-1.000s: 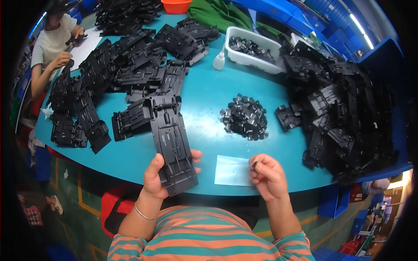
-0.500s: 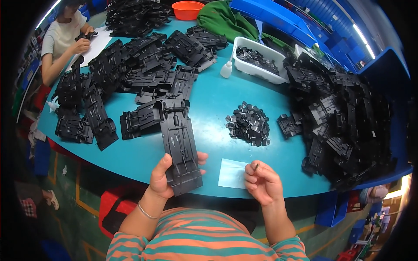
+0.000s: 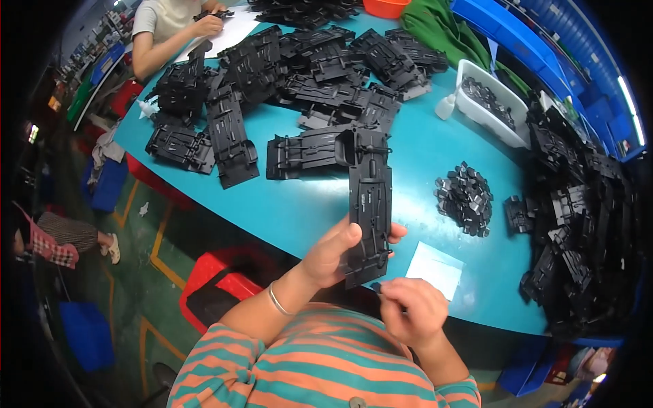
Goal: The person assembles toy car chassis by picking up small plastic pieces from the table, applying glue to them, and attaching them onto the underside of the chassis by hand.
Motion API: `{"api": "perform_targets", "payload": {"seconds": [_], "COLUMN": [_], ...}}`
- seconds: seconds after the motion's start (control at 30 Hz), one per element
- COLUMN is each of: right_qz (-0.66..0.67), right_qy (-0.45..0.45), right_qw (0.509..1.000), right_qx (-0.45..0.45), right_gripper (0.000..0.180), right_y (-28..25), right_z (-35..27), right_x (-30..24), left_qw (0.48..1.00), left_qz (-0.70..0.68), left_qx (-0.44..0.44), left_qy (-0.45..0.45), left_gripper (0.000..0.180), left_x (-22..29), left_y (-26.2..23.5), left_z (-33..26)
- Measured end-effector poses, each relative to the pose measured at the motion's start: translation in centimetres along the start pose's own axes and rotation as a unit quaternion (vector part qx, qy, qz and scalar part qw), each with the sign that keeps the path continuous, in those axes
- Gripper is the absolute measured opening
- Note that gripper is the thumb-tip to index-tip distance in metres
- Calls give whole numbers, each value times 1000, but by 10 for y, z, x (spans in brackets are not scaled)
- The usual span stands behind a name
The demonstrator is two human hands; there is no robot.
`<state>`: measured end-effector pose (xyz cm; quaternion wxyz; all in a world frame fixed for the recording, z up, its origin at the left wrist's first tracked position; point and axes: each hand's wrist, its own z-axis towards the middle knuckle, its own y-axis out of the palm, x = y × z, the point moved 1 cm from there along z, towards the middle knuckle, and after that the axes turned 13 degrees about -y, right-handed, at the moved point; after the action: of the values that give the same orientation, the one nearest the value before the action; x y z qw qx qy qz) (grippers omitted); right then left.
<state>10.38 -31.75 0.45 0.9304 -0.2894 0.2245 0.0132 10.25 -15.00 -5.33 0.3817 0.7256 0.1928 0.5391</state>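
Observation:
My left hand (image 3: pixel 333 253) grips a long black moulded plastic part (image 3: pixel 371 211), a ribbed chassis-like plate, near its lower end. The thumb lies along its left edge and fingertips show past the right edge. Close to that lower end, my right hand (image 3: pixel 415 307) pinches a small dark piece (image 3: pixel 376 287) between thumb and forefinger. Whether the piece touches the plate I cannot tell. A white sheet (image 3: pixel 435 266) lies on the table just beyond the right hand. Farther off sits a loose pile of small black pieces (image 3: pixel 464 199).
Many similar black plates (image 3: pixel 316 88) are heaped across the teal table (image 3: pixel 224 207), with another stack (image 3: pixel 571 224) at right. A white bin (image 3: pixel 500 122) of small dark pieces stands beside a white squeeze bottle (image 3: pixel 445 107). Another person (image 3: pixel 166 30) works at far left.
The view has swung, so the scene sits farther right. My right hand has come in from the right to the plate's lower end, carrying the small piece. The left hand keeps its hold.

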Motion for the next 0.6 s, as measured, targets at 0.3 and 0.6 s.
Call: {"api": "perform_targets", "payload": {"seconds": [0.3, 0.6], "right_qz": [-105, -121], "right_qy": [-93, -105], "right_qw": [990, 987], "right_qx": [12, -2], "right_gripper": [31, 31], "right_y": [26, 26], "right_z": [-7, -5], "right_x": [4, 5], "left_qw": [999, 998], "left_qz": [27, 57], "left_qx": [-24, 32], "left_qy": [22, 13], "left_gripper": [67, 81], "left_x": [0, 2], "left_y": [1, 5], "left_z": [-1, 0]}}
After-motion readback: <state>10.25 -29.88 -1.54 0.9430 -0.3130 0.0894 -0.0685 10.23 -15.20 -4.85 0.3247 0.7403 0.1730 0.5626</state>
